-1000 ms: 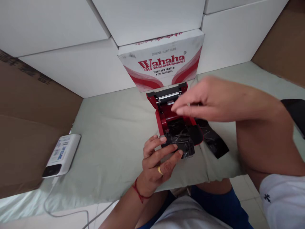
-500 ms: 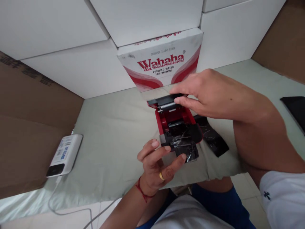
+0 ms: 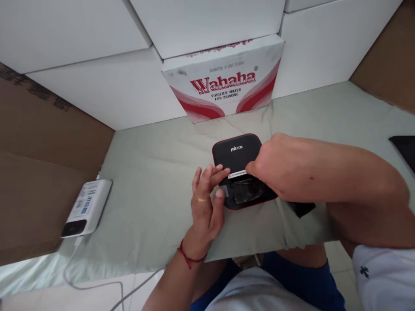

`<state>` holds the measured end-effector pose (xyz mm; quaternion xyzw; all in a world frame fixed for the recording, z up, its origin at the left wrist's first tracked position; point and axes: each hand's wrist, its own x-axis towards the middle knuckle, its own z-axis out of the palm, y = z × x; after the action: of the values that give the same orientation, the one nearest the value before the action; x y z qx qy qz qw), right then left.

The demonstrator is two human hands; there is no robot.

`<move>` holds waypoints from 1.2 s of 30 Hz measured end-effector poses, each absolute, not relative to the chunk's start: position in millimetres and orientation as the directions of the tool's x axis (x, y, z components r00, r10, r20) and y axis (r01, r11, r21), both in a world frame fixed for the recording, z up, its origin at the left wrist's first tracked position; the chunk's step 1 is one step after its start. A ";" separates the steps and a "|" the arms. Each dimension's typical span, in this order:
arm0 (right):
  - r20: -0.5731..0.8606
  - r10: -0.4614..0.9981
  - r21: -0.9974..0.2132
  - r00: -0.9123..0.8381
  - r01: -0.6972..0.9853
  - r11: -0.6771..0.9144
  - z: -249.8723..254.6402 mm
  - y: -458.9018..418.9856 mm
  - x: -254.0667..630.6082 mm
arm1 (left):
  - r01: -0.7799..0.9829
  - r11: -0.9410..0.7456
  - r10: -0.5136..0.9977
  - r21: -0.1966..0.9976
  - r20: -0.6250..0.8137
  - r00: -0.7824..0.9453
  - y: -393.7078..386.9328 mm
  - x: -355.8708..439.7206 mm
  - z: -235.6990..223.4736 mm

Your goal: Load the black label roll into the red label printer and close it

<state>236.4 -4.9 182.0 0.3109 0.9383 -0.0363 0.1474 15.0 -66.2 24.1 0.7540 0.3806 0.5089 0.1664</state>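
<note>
A small black printer (image 3: 241,151) with a red rim lies flat on the green cloth, its lid lowered and a white label strip across the middle. Clear, crinkled film covers its dark front panel. My left hand (image 3: 207,201) is at its left edge, fingers spread, with fingertips and thumb touching the casing. My right hand (image 3: 275,162) is closed over the printer's right side, thumb or finger pressing near the end of the label strip; most of its fingers are hidden. A black strip (image 3: 302,209) of film-like material sticks out from under my right forearm.
A Wahaha water carton (image 3: 223,86) stands behind the printer, against stacked white boxes (image 3: 81,95). A white device (image 3: 87,209) with a cable lies at left, near a brown cardboard wall (image 3: 42,172). A dark flat object (image 3: 405,149) lies at the right edge.
The printer's lid has swung down and now covers the red interior and roller. My right hand has come down and nearer; my left fingers have drawn back from the film onto the left edge.
</note>
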 end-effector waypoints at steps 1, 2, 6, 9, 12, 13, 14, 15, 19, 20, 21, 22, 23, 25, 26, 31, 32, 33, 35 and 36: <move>-0.327 0.577 0.035 -0.749 0.600 0.799 184.5 -6.3 234.1 | 0.414 -0.625 0.771 0.662 0.608 0.191 -65.4 15.0 24.7; -0.342 0.577 0.040 -0.742 0.602 0.797 186.9 -7.6 232.0 | 0.418 -0.605 0.788 0.677 0.586 0.192 -64.9 15.2 24.9; -0.320 0.587 0.011 -0.744 0.617 0.787 189.0 -4.3 229.2 | 0.294 -0.536 0.842 0.791 0.527 0.117 -61.1 17.8 19.9; -0.301 0.641 -0.034 -0.706 0.680 0.733 184.8 7.9 233.3 | 0.051 -0.478 0.878 0.877 0.478 0.016 -54.6 20.7 14.5; -0.283 0.701 -0.078 -0.654 0.745 0.663 182.4 19.0 238.0 | -0.103 -0.421 0.906 0.901 0.423 -0.001 -47.8 23.1 15.9; -0.275 0.710 -0.089 -0.648 0.753 0.652 182.4 21.0 239.3 | -0.116 -0.391 0.919 0.913 0.395 0.014 -45.9 23.3 18.1; -0.268 0.714 -0.099 -0.647 0.755 0.648 182.7 22.2 240.5 | -0.111 -0.358 0.930 0.927 0.365 0.042 -44.1 23.0 20.7; -0.252 0.715 -0.111 -0.652 0.754 0.648 183.3 22.7 241.7 | -0.097 -0.328 0.939 0.940 0.336 0.077 -42.4 22.4 23.4; -0.133 0.722 -0.181 -0.679 0.733 0.655 187.7 23.4 248.8 | -0.053 -0.271 0.937 0.961 0.276 0.213 -34.7 17.5 28.0; -0.120 0.729 -0.198 -0.673 0.736 0.647 189.5 23.9 251.1 | -0.048 -0.269 0.934 0.962 0.272 0.233 -32.5 16.2 26.9; -0.121 0.739 -0.214 -0.663 0.744 0.633 191.7 24.6 253.5 | -0.043 -0.267 0.930 0.963 0.270 0.249 -30.3 15.0 25.0; -0.130 0.750 -0.230 -0.649 0.755 0.614 194.3 25.3 255.9 | -0.041 -0.262 0.927 0.964 0.264 0.266 -28.0 13.7 22.8; -0.141 0.760 -0.245 -0.634 0.767 0.594 197.0 25.8 258.3 | -0.044 -0.250 0.925 0.967 0.253 0.283 -25.7 12.4 20.5; -0.138 0.783 -0.270 -0.606 0.784 0.559 202.1 26.2 262.5 | -0.073 -0.209 0.922 0.975 0.222 0.317 -20.6 9.0 17.4; -0.131 0.793 -0.279 -0.595 0.790 0.547 204.3 25.9 264.4 | -0.090 -0.187 0.919 0.978 0.207 0.336 -17.6 6.8 17.2; -0.101 0.783 -0.262 -0.613 0.776 0.573 207.8 22.7 268.5 | -0.097 -0.132 0.890 0.987 0.161 0.427 -1.7 -4.3 26.9; -0.105 0.775 -0.249 -0.623 0.771 0.586 206.7 22.0 267.9 | -0.098 -0.127 0.885 0.987 0.158 0.439 -0.6 -4.6 28.7; -0.112 0.764 -0.235 -0.635 0.764 0.600 204.8 21.5 266.7 | -0.108 -0.124 0.883 0.986 0.159 0.442 -1.0 -3.8 29.5; -0.160 0.729 -0.218 -0.666 0.744 0.632 198.1 20.5 263.4 | -0.139 -0.123 0.894 0.983 0.171 0.414 -6.2 0.4 27.8; -0.186 0.703 -0.227 -0.687 0.726 0.649 193.3 19.9 261.8 | -0.153 -0.128 0.906 0.980 0.178 0.384 -10.4 3.1 25.5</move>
<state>261.8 19.9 193.3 0.3936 0.9072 -0.1429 0.0404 3.1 -10.4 25.5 0.5964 0.3157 0.4564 0.5800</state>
